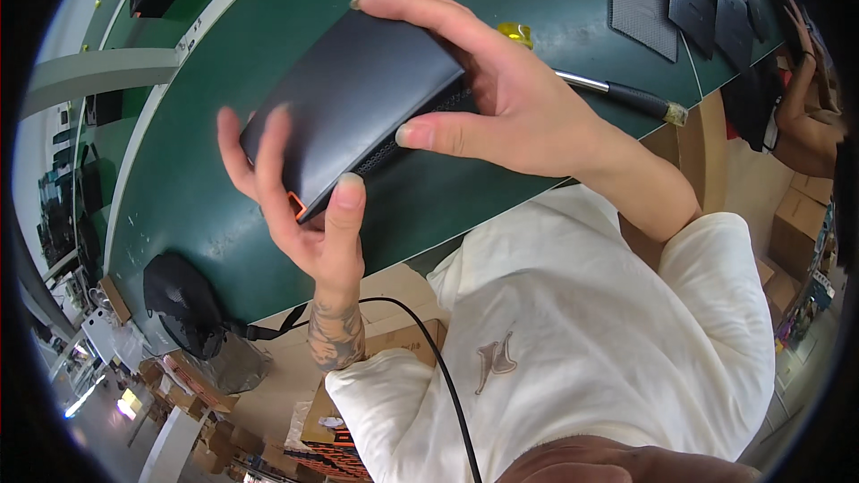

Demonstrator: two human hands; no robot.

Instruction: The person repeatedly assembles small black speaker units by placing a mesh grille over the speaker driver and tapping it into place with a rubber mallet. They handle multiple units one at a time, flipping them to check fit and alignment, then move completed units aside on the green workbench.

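Observation:
Above the green table I hold a dark, box-shaped casing [344,94] with a smooth broad face, tilted between my two hands. Its narrow side facing me is perforated with small holes, and an orange piece [296,206] shows at its left corner. My right hand [523,112] clasps the right end, fingers over the far edge and thumb along the perforated side. At the left end, my left hand [309,219] curls round the corner, its thumb by the perforated side. Two fingers of that hand reach over the broad face, slightly blurred. The casing's underside is hidden.
A hammer-like tool with a black grip [640,100] lies right of my right hand, near a yellow item [514,33]. Perforated black panels [644,13] are spread at the far right. A black bag [183,304] sits at the left table edge. Another person's arm [801,121] is at right.

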